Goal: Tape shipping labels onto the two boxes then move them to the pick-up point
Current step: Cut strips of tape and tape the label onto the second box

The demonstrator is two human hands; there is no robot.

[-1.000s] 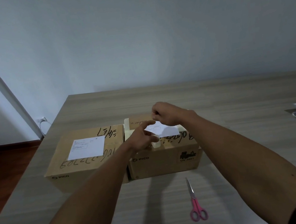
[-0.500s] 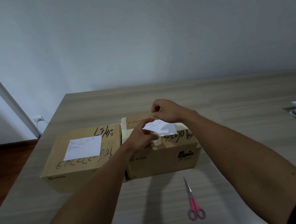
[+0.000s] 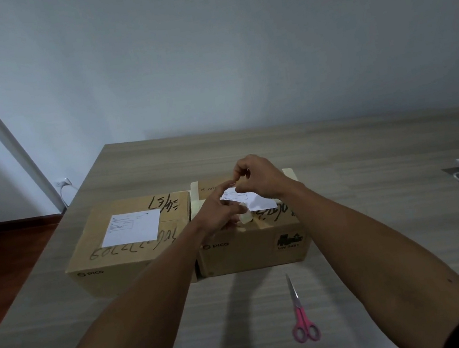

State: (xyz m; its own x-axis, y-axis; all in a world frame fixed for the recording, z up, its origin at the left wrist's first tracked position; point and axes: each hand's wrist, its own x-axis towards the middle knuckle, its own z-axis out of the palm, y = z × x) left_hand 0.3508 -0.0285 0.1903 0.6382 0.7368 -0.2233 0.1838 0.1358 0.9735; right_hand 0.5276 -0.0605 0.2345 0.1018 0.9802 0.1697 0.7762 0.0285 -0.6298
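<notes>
I am seeing two boxes sitting side by side on the tabletop [image 3: 339, 157]. Over the right box [image 3: 251, 248], left hand [image 3: 216, 214] is gripping a tape roll [image 3: 245, 216]; right hand [image 3: 256, 178] fingers are pinching above the label [image 3: 259, 203].

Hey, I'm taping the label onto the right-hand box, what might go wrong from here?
The label on the right box lies loose under both hands, so it may shift or go on crooked. The tape stretched between the right hand and left hand may fold onto itself. The scissors lie away from both hands, so cutting means letting go.
</notes>
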